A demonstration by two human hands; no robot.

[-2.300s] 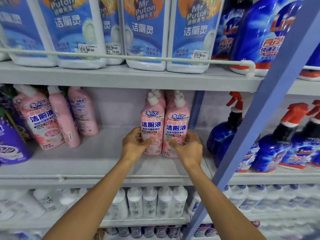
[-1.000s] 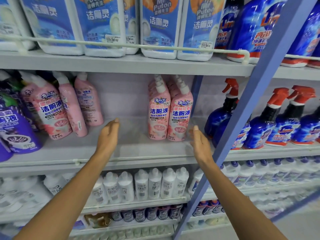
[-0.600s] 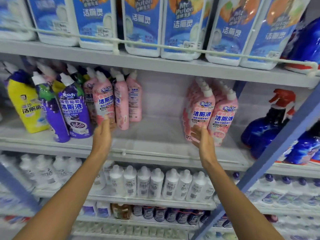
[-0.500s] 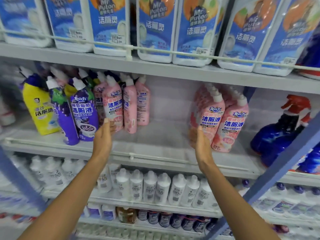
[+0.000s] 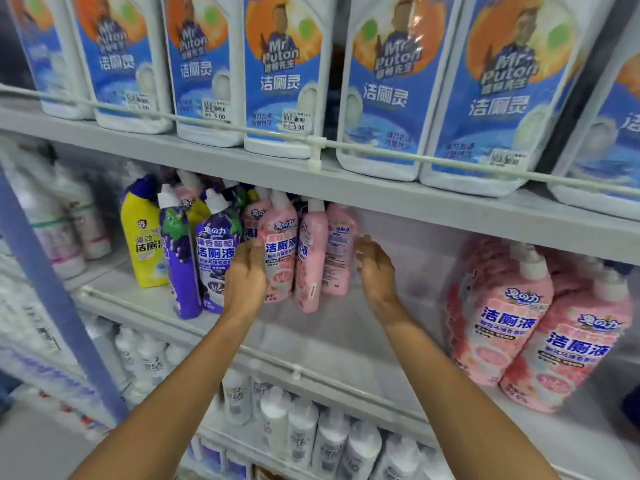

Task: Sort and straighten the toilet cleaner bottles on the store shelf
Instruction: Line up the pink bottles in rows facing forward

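Reaching: both bare arms stretch to the mixed cluster at the left of the middle shelf, where pink bottles stand jammed against other colours
Left hand [image 5: 244, 275]: fingers curled onto the left flank of the front pink plastic bottle [image 5: 280, 251] with a white angled cap, wedged between it and the purple grape-label bottle [image 5: 216, 251]; the thumb is hidden
Right hand [image 5: 375, 271]: fingers spread and loosely curved, palm turned left, holding nothing, just beside the rear pink bottle [image 5: 341, 251]; contact cannot be told
Why bracketed: the hands flank the three pink bottles from either side, probably to gather or shift them as one
Middle pink bottle [image 5: 311, 265]: side-on and leaning, label turned away; the rear one shows its back label, so both look due for turning
Neighbours: a yellow plastic bottle [image 5: 143, 244] and a slanted purple bottle [image 5: 180, 268] lean at the far left, crowding the pink ones
Likely destination: a tidy pink row [image 5: 502, 306] stands well apart at the right of the same grey shelf board [image 5: 339, 327], labels forward; the bare stretch between suggests the three belong there
Rail: a thin white wire rail [image 5: 298, 372] runs along the shelf edge, there to stop bottles sliding off
Above: large white jugs with blue labels [image 5: 284, 81] sit behind their own rail
Risk: tall, narrow, tightly packed bottles may topple when one is pulled
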